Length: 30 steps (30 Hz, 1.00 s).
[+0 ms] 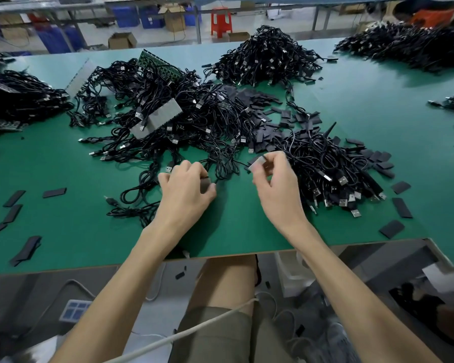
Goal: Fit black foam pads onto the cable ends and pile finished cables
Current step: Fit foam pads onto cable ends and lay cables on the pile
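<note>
Forearms point(142, 271) cross the bench point(63, 231) edge — my left grip point(186, 187) curls round a cable end point(206, 183), my right grip point(273, 179), at its 3 o'clock, pinches a foam pad point(256, 163) — so I'd square pad to plug before pressing, the likely finished pile point(333, 174) further toward 3.

With the table point(63, 231) as our dial, we place loose cables point(168, 119) at 10, a far heap point(268, 56) at 12, foam pads point(265, 138) at centre, a near cable pile point(333, 166) at 3, stray pads point(54, 192) at 8 o'clock.
</note>
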Motion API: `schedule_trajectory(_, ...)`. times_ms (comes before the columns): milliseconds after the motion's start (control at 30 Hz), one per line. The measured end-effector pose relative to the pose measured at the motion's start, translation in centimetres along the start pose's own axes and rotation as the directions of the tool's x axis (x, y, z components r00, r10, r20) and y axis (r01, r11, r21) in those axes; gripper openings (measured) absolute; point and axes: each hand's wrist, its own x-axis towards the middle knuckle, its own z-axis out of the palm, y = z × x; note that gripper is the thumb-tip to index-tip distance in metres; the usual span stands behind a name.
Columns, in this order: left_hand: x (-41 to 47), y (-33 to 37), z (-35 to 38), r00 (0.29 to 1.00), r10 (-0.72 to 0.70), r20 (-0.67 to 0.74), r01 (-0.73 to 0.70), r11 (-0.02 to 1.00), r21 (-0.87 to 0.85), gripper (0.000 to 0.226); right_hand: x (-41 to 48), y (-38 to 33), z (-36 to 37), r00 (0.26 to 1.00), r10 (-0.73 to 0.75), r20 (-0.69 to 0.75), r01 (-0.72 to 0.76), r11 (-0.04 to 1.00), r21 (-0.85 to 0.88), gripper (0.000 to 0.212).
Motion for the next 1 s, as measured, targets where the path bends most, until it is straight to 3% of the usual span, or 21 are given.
schedule_trajectory(167,0.4,-1.8,-0.4,0.998,-0.018,-0.059,0.027,0.989,0.147,0.007,-0.1,-0.2,-0.4,0.982,-0.017,-0.189,0.039,0.993,0.110,0.007)
schedule_trajectory(400,0.8,-2.5,-0.6,0.995,-0.012,-0.101,0.046,0.939,0.340,0.051,-0.8,-0.7,-0.6,0.932,-0.116,-0.343,0.201,0.953,0.226,0.005)
schedule_trajectory(500,0.7,-1.2,-0.1,0.992,0.071,-0.107,-0.038,0.959,0.281,0.053,-0.8,-0.7,-0.6,0.932,-0.125,-0.341,0.198,0.961,0.191,0.010)
schedule_trajectory(633,1.2,1.0,0.8,0.960,0.280,0.014,-0.280,0.960,0.003,0.040,-0.8,-0.5,-0.6,0.949,-0.078,-0.304,0.129,0.980,0.152,0.018)
schedule_trajectory(700,1.6,1.3,1.4,0.931,0.360,0.058,-0.361,0.932,0.020,0.039,-0.7,-0.4,-0.6,0.953,-0.034,-0.300,0.094,0.978,0.188,0.019)
schedule_trajectory(800,2.0,0.8,2.2,0.932,0.336,0.140,-0.353,0.926,0.131,0.053,-0.5,-0.3,-0.8,0.947,0.054,-0.317,0.031,0.966,0.257,0.024)
schedule_trajectory(900,2.2,0.0,2.1,0.953,0.275,0.129,-0.297,0.933,0.202,0.073,-0.4,-0.3,-1.0,0.942,0.116,-0.315,-0.014,0.951,0.308,0.028)
schedule_trajectory(1000,2.7,-1.1,1.7,0.978,0.194,0.076,-0.208,0.934,0.292,0.069,-0.4,-0.3,-1.0,0.956,0.119,-0.270,-0.033,0.953,0.303,0.029)
